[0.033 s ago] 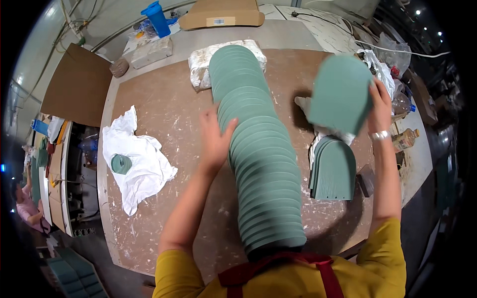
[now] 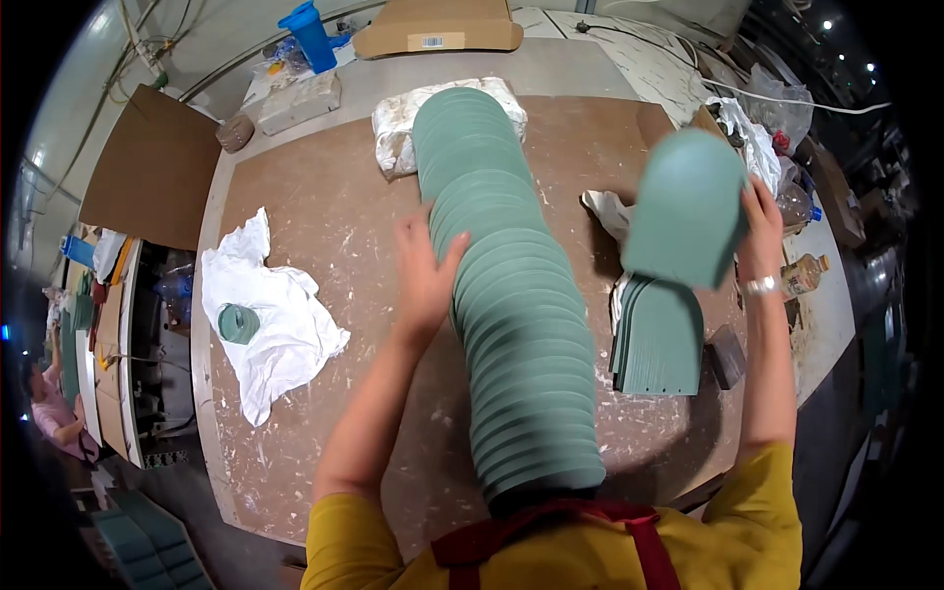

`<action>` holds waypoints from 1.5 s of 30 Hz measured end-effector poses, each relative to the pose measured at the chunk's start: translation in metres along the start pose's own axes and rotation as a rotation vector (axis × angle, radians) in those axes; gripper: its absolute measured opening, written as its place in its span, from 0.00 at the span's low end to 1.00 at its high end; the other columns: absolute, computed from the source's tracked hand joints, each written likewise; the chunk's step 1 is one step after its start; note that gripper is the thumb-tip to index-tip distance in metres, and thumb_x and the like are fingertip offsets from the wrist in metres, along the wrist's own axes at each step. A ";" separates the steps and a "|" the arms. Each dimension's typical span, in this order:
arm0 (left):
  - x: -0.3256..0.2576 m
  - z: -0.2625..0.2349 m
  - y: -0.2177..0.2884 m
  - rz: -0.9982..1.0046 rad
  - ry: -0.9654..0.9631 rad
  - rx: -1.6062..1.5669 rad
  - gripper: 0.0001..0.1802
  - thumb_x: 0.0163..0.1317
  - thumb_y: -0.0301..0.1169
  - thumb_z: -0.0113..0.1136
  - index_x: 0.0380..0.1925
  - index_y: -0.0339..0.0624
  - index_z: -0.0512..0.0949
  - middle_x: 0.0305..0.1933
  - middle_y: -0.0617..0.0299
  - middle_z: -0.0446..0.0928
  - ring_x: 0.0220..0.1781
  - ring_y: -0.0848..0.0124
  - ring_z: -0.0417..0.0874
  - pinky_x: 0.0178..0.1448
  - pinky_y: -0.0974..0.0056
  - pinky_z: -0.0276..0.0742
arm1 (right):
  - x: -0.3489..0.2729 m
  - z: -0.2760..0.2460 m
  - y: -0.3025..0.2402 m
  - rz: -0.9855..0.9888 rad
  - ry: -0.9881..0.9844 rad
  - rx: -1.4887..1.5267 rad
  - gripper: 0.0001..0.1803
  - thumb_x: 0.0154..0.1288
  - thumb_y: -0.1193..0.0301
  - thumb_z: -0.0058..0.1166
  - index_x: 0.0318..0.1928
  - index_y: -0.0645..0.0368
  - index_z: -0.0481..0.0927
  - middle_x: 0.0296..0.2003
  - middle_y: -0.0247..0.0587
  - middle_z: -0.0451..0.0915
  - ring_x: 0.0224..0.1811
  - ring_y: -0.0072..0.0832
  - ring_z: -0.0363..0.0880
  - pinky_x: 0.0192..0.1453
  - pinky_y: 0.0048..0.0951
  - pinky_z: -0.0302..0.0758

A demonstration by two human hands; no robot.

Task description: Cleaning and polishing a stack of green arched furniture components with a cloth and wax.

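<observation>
A long overlapping row of green round-ended panels (image 2: 521, 295) runs from my body toward the far side of the brown board. Against the row's left edge rests my left hand (image 2: 428, 270), its thumb spread from the fingers. My right hand (image 2: 760, 231) grips a single green round-ended panel (image 2: 686, 206) by its right edge, held up on the right. Below that panel lies a small stack of similar green panels (image 2: 657, 339), standing slightly apart from the row. A folded white cloth bundle (image 2: 395, 133) props the row's far end.
A white cloth (image 2: 280, 344) with a green tape roll (image 2: 238, 324) on it lies at left. A dark block (image 2: 727, 356) sits beside the small stack. Far back are a blue jug (image 2: 309, 37) and cardboard (image 2: 438, 29). A bottle (image 2: 806, 274) lies at right. Another person (image 2: 61, 418) is far left.
My right hand has moved the single panel slightly nearer and to the right, tilting it so its face catches more light. My left hand stays in place against the row.
</observation>
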State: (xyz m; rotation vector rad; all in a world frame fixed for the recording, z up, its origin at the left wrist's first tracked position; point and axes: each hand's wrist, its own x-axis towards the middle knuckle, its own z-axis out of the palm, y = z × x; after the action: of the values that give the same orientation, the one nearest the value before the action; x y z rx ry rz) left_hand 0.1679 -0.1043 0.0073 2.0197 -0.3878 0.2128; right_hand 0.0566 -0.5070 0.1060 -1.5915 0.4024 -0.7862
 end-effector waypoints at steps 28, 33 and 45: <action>-0.053 0.015 0.009 -0.254 -0.091 -0.597 0.43 0.74 0.56 0.35 0.75 0.34 0.40 0.80 0.46 0.41 0.80 0.56 0.43 0.80 0.57 0.41 | -0.174 0.061 0.002 0.094 -0.458 -0.189 0.30 0.74 0.63 0.42 0.72 0.61 0.58 0.71 0.44 0.61 0.74 0.34 0.57 0.76 0.34 0.52; -0.045 0.011 0.029 -0.330 -0.093 -0.777 0.45 0.73 0.59 0.36 0.76 0.38 0.40 0.79 0.49 0.44 0.79 0.58 0.48 0.79 0.57 0.46 | -0.144 0.143 0.051 0.715 -0.599 0.091 0.38 0.75 0.47 0.40 0.73 0.60 0.56 0.71 0.42 0.60 0.71 0.30 0.59 0.75 0.30 0.54; -0.053 -0.003 0.001 -0.353 -0.155 -0.556 0.39 0.76 0.50 0.37 0.76 0.38 0.40 0.80 0.50 0.43 0.81 0.59 0.44 0.80 0.58 0.42 | -0.145 0.133 0.042 0.328 -0.619 -0.094 0.36 0.76 0.52 0.38 0.72 0.66 0.55 0.72 0.51 0.57 0.76 0.37 0.53 0.77 0.29 0.46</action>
State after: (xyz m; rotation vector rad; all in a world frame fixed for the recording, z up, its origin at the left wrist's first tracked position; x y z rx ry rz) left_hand 0.1178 -0.0928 -0.0072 1.5217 -0.1547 -0.2500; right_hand 0.0525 -0.3223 0.0266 -1.7056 0.2370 -0.0095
